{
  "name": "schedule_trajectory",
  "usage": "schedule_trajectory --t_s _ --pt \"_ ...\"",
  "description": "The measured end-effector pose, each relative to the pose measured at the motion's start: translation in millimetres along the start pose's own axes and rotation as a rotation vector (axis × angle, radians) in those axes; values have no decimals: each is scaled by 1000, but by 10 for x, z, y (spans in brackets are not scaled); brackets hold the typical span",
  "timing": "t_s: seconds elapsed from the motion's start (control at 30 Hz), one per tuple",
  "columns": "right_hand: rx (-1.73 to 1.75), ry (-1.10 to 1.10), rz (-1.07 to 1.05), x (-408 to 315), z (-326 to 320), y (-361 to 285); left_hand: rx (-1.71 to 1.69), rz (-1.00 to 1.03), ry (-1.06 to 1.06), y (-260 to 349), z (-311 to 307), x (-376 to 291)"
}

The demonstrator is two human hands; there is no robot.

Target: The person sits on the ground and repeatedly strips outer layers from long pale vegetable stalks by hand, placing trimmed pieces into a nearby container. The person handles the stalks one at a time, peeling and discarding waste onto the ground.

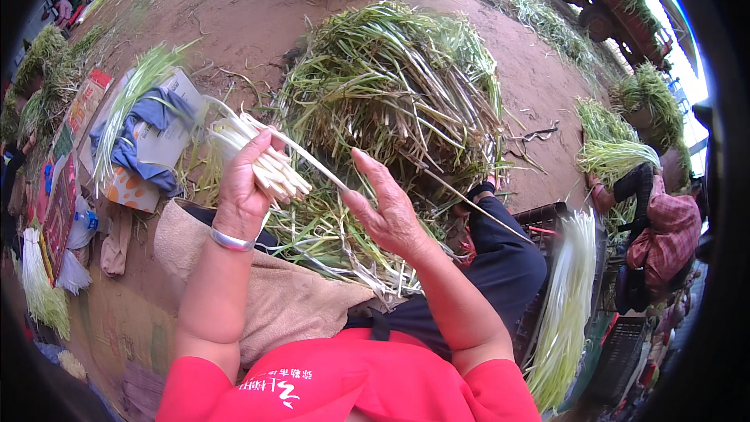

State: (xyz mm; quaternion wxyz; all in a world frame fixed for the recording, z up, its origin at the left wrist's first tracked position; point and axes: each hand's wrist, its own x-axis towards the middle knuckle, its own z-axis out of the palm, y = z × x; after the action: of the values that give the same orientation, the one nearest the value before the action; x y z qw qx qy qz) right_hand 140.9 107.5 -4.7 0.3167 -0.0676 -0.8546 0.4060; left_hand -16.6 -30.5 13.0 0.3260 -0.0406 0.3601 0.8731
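Observation:
My left hand is closed round a bundle of pale, trimmed leafy stalks, their white ends fanned towards the right. One longer white stalk slants out from the bundle, its tip at my right thumb. My right hand has its fingers spread apart; whether the thumb presses the tip cannot be told. Loose green and white trimmings lie below my hands, above a tan cloth over my lap. Beyond my hands rises a large heap of long green stalks with brownish ends.
At left, a cardboard box carries a blue cloth and green stalks. To my right, long pale stalks lie over a dark plastic crate. Another person in a checked shirt sits at far right. A loaded vehicle stands behind.

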Motion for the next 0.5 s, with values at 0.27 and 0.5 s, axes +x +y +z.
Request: schedule_trajectory --t_s 0.27,0.5 --pt "923 87 728 -50 -16 -190 23 72 19 -122 26 37" --pt "701 -174 525 219 148 -103 58 -179 -87 -434 243 -261"
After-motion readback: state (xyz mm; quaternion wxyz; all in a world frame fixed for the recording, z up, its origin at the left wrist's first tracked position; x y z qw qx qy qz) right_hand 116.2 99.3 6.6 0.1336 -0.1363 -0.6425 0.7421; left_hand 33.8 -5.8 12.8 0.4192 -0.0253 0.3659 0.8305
